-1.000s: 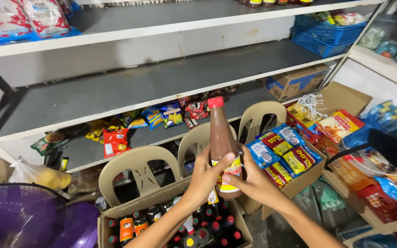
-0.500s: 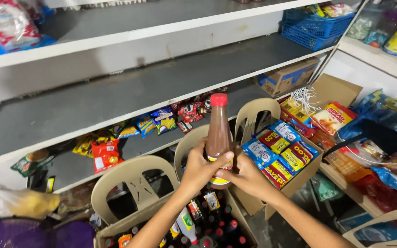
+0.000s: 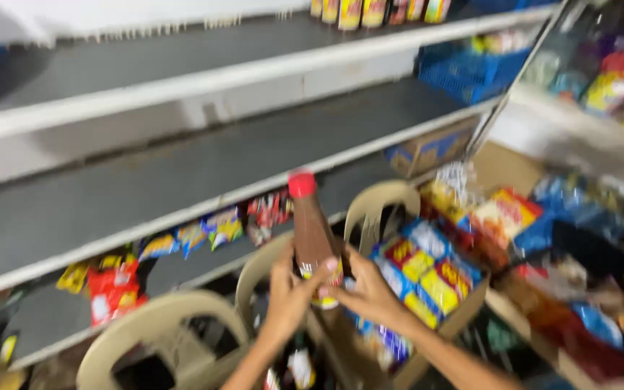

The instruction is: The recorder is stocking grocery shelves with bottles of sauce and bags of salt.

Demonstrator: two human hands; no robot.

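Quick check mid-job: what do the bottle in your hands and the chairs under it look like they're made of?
Bottle: probably clear plastic or glass, hard to tell through the blur; brown contents show through, and the red cap looks like plastic. Both the left hand and right hand grip its lower part. Chairs: beige moulded plastic, matte, with slotted one-piece backs.

Grey shelves (image 3: 204,170), snack packets (image 3: 182,238) on lowest, bottles (image 3: 377,11) up top

Glossy brown bottle (image 3: 312,235) with smooth red plastic cap (image 3: 302,184), matt grey shelf boards (image 3: 182,180), beige plastic chairs (image 3: 146,332).
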